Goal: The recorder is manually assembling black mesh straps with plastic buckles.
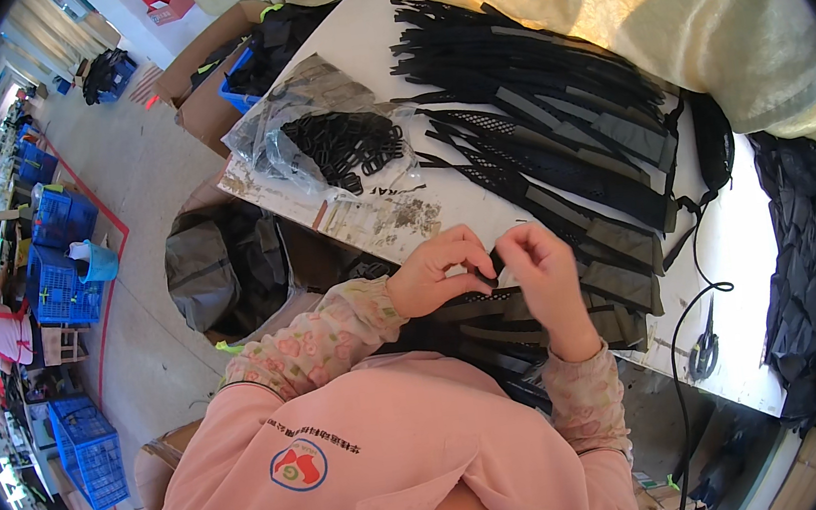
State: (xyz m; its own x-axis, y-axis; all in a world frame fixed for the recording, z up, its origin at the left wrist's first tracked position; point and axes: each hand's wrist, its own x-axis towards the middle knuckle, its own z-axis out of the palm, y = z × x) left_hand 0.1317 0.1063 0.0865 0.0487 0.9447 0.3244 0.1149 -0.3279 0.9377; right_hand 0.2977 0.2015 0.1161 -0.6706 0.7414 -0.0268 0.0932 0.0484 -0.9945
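Observation:
My left hand (443, 273) and my right hand (541, 275) meet over the table's near edge, fingers pinched close together. Between the fingertips shows a small piece of black strap (498, 263); its far end and any fitting on it are hidden by the fingers. Both hands are closed on it. Just beyond them lies a fan of black and dark grey straps (560, 172), some with mesh parts. Further straps (497, 325) hang below my hands over the edge. A clear plastic bag (263, 130) lies to the far left of my hands, with a heap of black plastic buckles (340, 147) on it.
Scissors (704, 354) lie at the table's right, near a black cord (683, 324) and a pile of black quilted fabric (806, 260). A box with dark fabric (228, 265) stands left of the table. Blue crates (65, 294) line the floor; curtains (681, 2) hang behind.

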